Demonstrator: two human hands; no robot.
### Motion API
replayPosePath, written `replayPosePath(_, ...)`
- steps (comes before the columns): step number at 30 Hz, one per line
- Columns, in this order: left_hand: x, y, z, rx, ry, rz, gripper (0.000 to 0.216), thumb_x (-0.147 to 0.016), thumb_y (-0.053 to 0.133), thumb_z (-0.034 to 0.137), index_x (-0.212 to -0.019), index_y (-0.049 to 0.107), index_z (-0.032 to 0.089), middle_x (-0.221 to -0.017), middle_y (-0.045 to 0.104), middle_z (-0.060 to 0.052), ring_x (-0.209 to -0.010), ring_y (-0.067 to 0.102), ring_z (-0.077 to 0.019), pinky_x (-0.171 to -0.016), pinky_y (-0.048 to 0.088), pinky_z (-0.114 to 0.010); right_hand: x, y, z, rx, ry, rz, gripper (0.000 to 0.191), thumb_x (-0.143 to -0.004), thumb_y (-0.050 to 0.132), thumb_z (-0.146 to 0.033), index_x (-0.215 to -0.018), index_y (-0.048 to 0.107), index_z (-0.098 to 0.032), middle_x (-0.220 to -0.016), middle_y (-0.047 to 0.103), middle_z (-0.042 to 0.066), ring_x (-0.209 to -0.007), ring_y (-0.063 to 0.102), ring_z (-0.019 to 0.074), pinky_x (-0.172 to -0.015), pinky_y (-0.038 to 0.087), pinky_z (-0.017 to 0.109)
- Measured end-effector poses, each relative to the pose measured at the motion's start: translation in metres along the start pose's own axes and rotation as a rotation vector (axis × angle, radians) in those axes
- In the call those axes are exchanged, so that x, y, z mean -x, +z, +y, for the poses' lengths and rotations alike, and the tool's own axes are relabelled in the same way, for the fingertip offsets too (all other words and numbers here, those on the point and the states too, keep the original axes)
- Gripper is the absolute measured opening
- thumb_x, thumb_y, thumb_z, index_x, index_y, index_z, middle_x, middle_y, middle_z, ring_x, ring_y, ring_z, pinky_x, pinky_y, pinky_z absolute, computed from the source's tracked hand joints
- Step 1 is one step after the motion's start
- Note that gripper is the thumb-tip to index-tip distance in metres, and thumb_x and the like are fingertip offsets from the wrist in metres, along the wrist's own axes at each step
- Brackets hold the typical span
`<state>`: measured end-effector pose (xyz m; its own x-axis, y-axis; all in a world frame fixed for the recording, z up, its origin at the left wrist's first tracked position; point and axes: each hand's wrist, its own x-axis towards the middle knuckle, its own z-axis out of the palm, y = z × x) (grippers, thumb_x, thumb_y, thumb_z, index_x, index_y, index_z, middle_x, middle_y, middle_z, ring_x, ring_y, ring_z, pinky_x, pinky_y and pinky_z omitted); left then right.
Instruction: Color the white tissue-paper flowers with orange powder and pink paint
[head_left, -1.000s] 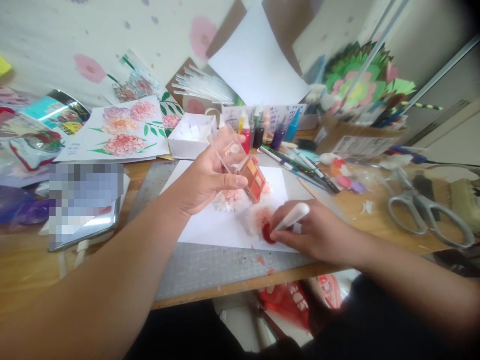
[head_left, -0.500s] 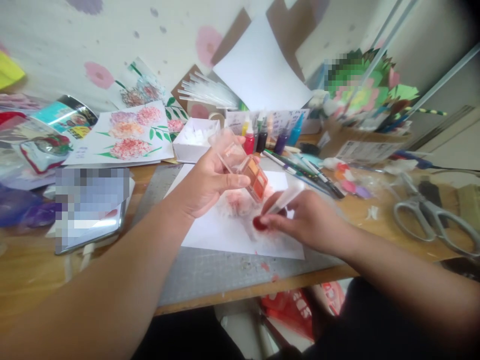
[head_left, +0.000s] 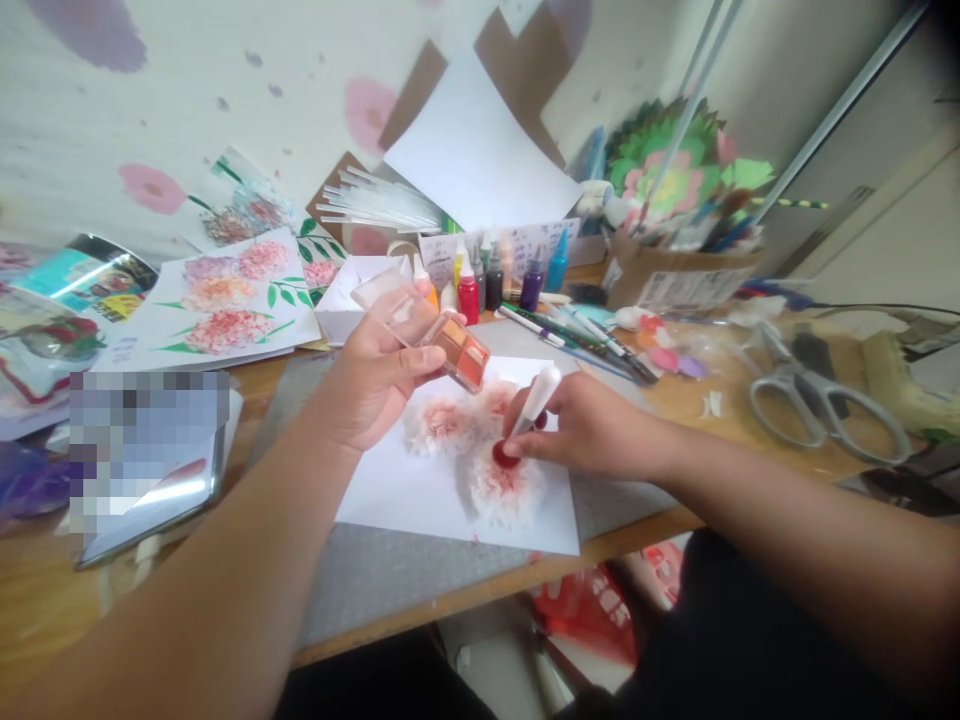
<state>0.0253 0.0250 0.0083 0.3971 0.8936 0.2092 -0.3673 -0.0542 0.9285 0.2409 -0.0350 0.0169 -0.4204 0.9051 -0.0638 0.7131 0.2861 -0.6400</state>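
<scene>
My left hand (head_left: 390, 375) grips an opened makeup palette (head_left: 461, 352) with orange and brown pans, its clear lid folded back. Thumb and fingers of my right hand (head_left: 581, 425) are closed round a white-handled makeup brush (head_left: 536, 400). The brush's dark red head points down at the nearest of three fluffy white paper flowers (head_left: 504, 490), which have reddish centres; whether it touches the petals I cannot tell. These flowers lie on a white sheet of paper (head_left: 405, 510), and the palette is held above its far edge.
Under the paper is a grey cutting mat (head_left: 345, 590). Paint bottles (head_left: 469, 290) and several pens (head_left: 592, 335) are behind. Scissors (head_left: 817, 400) lie right, a phone or tablet (head_left: 157, 470) left. Flower artwork (head_left: 232, 290) leans at the back left.
My right hand has brought the brush over the nearest flower, and its handle is more upright. The palette has moved away from the flowers. The camera view has shifted.
</scene>
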Motion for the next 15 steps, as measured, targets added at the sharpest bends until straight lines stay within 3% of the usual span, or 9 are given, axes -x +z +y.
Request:
replayPosePath(4, 0.0, -0.002, -0.001, -0.021, -0.015, -0.012, 0.055, -0.069, 0.079, 0.017, -0.118, 0.057, 0.028, -0.106, 0.074, 0.001, -0.111, 0.065, -0.0248, -0.081, 0.056, -0.038, 0.009, 0.002, 0.008, -0.024, -0.025, 0.037, 0.01, -0.082, 0.071, -0.027, -0.083, 0.078, -0.019, -0.083, 0.078, 0.005, -0.079, 0.069, 0.018, -0.073, 0.049, 0.03)
replayPosePath(8, 0.0, -0.002, -0.002, -0.015, -0.042, -0.041, 0.057, -0.069, 0.079, 0.019, -0.12, 0.056, 0.029, -0.099, 0.075, 0.006, -0.105, 0.065, -0.023, -0.08, 0.053, -0.035, 0.019, 0.003, 0.016, -0.079, -0.104, 0.044, 0.008, -0.08, 0.072, -0.026, -0.083, 0.077, -0.019, -0.087, 0.077, 0.006, -0.081, 0.069, 0.0191, -0.075, 0.05, 0.031)
replayPosePath(11, -0.002, -0.003, -0.004, -0.012, -0.033, -0.038, 0.058, -0.067, 0.079, 0.016, -0.12, 0.056, 0.025, -0.099, 0.074, 0.002, -0.096, 0.066, -0.02, -0.08, 0.053, -0.034, 0.03, -0.002, 0.022, -0.147, -0.111, 0.062, 0.012, -0.084, 0.067, -0.029, -0.082, 0.074, -0.019, -0.085, 0.075, 0.006, -0.082, 0.069, 0.0193, -0.078, 0.051, 0.032)
replayPosePath(15, -0.003, -0.003, -0.005, 0.017, -0.031, 0.004, 0.065, -0.064, 0.079, 0.012, -0.123, 0.054, 0.021, -0.104, 0.074, -0.004, -0.097, 0.068, -0.0212, -0.08, 0.054, -0.036, 0.05, -0.009, 0.026, -0.223, -0.165, -0.02, 0.014, -0.085, 0.062, -0.029, -0.077, 0.067, -0.02, -0.078, 0.07, 0.003, -0.074, 0.066, 0.0162, -0.07, 0.052, 0.029)
